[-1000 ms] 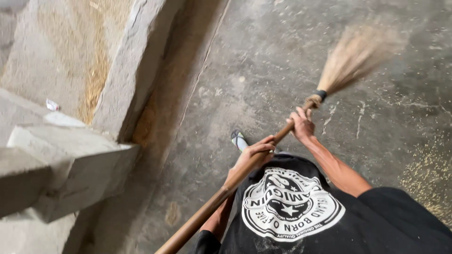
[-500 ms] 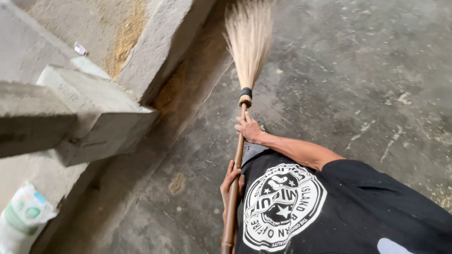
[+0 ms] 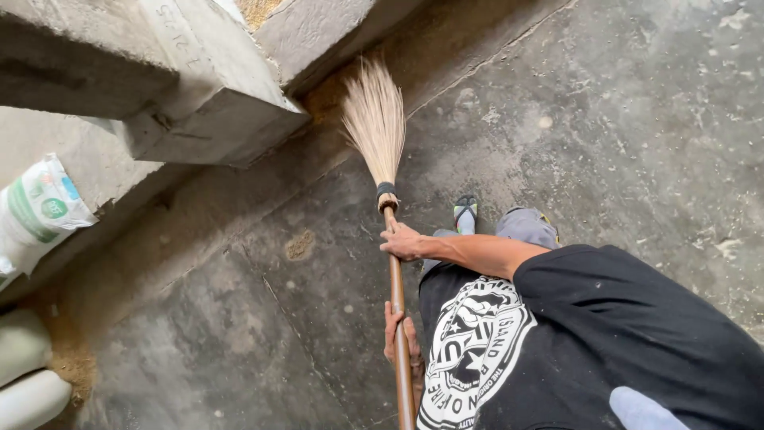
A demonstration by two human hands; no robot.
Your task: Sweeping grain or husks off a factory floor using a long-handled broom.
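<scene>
I hold a broom with a long brown wooden handle (image 3: 395, 295) and a fan of pale straw bristles (image 3: 376, 119). My right hand (image 3: 404, 240) grips the handle high up, just below the black binding. My left hand (image 3: 399, 338) grips it lower down, close to my black printed shirt (image 3: 509, 350). The bristles rest on the concrete floor at the foot of a grey concrete block (image 3: 199, 103), where brownish dust (image 3: 326, 91) lies along the edge. My sandalled foot (image 3: 465, 212) stands just right of the handle.
Large concrete blocks and a ledge (image 3: 87, 171) fill the upper left. A white and green sack (image 3: 40, 209) leans at the left edge, with pale rounded sacks (image 3: 28, 382) below it. A small dust pile (image 3: 300, 245) and a dust strip lie on the grey floor (image 3: 637, 127).
The broom swung from the right across to the left, and its bristles now point at the base of the concrete block. The view shifted, so the sacks on the left came into sight.
</scene>
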